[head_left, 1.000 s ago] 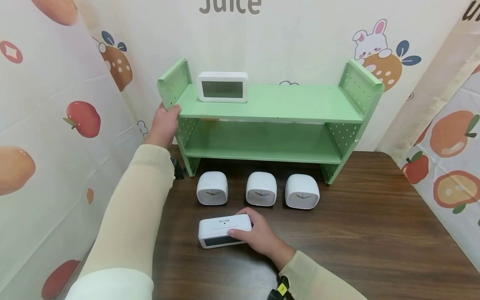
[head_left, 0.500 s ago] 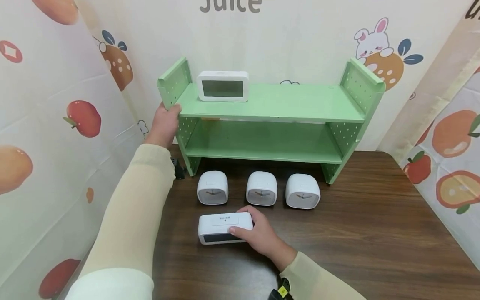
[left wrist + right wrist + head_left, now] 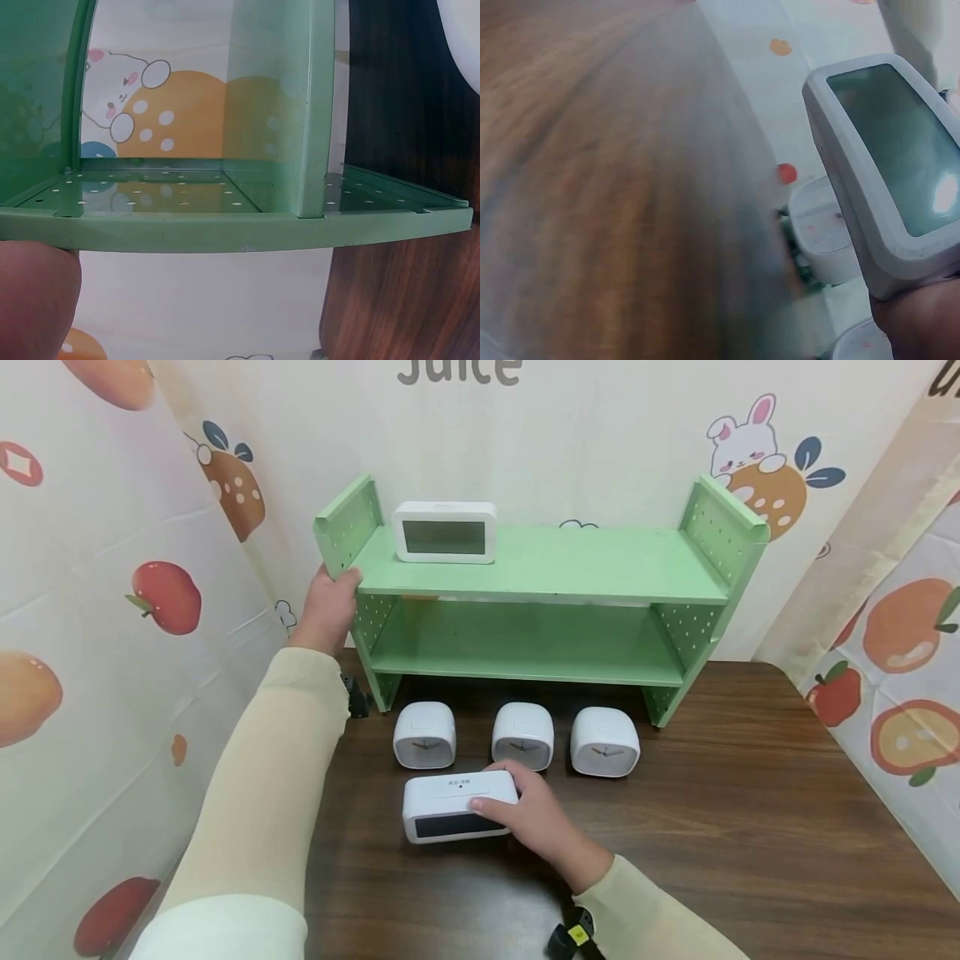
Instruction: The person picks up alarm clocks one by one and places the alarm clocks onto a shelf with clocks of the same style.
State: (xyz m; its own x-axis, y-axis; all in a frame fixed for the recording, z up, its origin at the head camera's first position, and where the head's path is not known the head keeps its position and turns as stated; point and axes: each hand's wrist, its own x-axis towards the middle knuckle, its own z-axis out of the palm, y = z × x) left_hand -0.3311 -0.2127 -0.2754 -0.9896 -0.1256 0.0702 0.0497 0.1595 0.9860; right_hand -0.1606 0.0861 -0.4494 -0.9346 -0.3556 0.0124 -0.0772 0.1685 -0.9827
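Observation:
My left hand (image 3: pixel 328 610) grips the left side panel of a green two-tier shelf (image 3: pixel 600 564), its thumb at the panel's front edge. In the left wrist view, part of that hand (image 3: pixel 37 296) shows beside the panel's edge (image 3: pixel 247 234). My right hand (image 3: pixel 536 814) holds the right end of a white digital clock (image 3: pixel 457 787), thumb on the near side; the fingers behind are mostly hidden. The right wrist view shows the clock's dark blank screen (image 3: pixel 900 142). A similar white digital clock (image 3: pixel 445 532) stands upright on the top tier, at the left.
Three small white analog clocks stand in a row before the shelf: a left one (image 3: pixel 424 735), a middle one (image 3: pixel 522 735) and a right one (image 3: pixel 604 742). All rest on the brown wooden table (image 3: pixel 750 827). Fruit-printed curtains (image 3: pixel 600 435) surround the back and sides.
My right hand has moved the digital clock slightly right and toward the shelf, close to the row of analog clocks. The left hand and the shelf stay where they were.

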